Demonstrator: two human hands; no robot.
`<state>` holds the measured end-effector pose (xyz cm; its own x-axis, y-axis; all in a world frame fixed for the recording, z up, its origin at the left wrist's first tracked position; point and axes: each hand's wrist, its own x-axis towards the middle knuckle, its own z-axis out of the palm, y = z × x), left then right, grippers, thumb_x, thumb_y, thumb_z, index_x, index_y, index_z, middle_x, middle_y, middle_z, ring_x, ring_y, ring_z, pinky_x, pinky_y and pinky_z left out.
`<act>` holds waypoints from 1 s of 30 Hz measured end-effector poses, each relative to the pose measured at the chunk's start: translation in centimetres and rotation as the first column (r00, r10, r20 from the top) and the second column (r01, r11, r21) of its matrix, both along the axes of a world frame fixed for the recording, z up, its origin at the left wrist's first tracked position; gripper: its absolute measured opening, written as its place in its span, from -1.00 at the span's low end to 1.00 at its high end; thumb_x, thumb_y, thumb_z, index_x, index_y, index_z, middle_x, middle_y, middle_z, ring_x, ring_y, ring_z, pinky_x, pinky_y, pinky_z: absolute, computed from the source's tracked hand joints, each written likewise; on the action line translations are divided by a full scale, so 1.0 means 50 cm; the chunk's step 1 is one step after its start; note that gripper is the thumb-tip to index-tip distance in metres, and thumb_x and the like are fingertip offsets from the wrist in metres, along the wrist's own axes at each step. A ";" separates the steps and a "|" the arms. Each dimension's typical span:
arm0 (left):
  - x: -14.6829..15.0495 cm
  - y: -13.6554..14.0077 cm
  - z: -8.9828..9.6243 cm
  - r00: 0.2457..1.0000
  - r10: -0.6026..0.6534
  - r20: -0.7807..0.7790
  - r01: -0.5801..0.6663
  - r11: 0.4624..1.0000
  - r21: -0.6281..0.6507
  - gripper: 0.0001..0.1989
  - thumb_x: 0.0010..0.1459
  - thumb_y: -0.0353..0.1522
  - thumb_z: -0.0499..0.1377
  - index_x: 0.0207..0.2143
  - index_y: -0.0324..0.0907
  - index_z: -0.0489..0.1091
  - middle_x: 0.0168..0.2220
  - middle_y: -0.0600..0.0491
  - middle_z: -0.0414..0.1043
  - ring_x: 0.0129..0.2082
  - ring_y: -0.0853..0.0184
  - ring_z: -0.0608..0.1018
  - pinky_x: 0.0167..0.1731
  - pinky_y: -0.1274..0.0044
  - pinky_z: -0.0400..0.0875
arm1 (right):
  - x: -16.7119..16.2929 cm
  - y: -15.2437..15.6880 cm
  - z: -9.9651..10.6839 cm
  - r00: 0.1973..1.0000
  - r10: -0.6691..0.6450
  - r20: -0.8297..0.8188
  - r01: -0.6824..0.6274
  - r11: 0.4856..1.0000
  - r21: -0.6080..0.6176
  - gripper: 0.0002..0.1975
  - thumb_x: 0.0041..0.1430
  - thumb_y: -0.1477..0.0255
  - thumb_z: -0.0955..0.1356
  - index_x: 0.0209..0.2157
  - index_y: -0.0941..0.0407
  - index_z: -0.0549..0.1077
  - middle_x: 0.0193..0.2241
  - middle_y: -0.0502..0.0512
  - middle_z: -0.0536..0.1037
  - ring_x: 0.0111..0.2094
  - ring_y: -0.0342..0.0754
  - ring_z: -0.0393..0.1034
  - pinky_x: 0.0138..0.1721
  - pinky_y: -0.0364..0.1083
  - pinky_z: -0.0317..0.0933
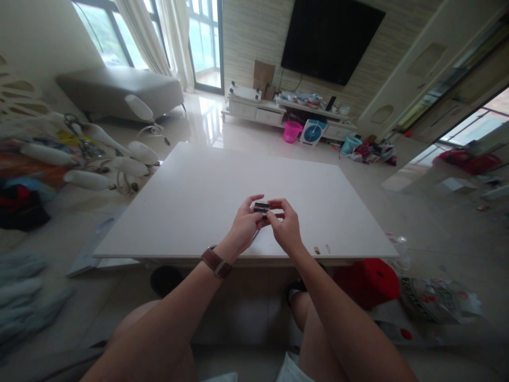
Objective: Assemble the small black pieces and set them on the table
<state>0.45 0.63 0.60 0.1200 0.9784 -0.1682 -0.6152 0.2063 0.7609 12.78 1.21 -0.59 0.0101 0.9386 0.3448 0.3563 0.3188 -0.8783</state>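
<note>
Small dark block (261,208) with a pale band across it: held up between the two hands, over the near half of the white table (238,180), close to its front edge. The block lies at the fingertips of both hands. Left hand (243,225): on the block's left side, index finger curled past its far side, thumb near its near side; pinching it. Right hand (285,225): on the block's right side, thumb at its near right corner, fingers bent behind; also pinching it. Block too small to read any marking. A brown watch (217,260) sits on the left wrist. Just below the hands, a thin dark stick (255,235) lies on the table, partly hidden. Right of the right forearm, near the front edge, a small yellow-and-dark piece (317,250) lies beside a small pale piece (328,248). Beyond the table: pink bucket (292,132), blue-and-white fan (312,132), wall television (332,40). Red stool (369,281) near the table's right front corner.
</note>
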 end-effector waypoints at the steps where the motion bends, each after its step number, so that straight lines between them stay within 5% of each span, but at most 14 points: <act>1: 0.000 0.000 0.000 1.000 0.001 -0.001 -0.001 1.000 -0.002 -0.45 -0.09 -0.65 0.15 0.01 -0.21 0.29 -0.33 0.04 0.48 -0.33 0.34 0.57 -0.23 0.46 0.51 | 0.000 0.000 0.000 1.000 0.000 0.000 0.000 1.000 -0.004 -0.79 0.10 0.46 0.33 -0.18 0.09 0.45 -0.19 0.11 0.56 -0.13 0.02 0.46 -0.23 -0.04 0.38; 30: 0.000 0.003 -0.011 1.000 0.022 -0.011 -0.023 1.000 -0.010 -0.51 -0.07 -0.66 0.14 -0.05 -0.19 0.32 -0.29 0.04 0.46 -0.26 0.31 0.58 -0.10 0.34 0.52 | -0.004 0.006 -0.007 1.000 0.008 -0.020 -0.008 1.000 -0.022 -0.82 0.10 0.43 0.33 -0.21 0.08 0.45 -0.23 0.10 0.56 -0.17 0.03 0.48 -0.27 -0.04 0.39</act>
<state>0.47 0.79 0.05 0.0962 0.9790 -0.1795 -0.6116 0.2004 0.7653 12.59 1.53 -0.94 0.0093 0.9461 0.3237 0.3358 0.3020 -0.8922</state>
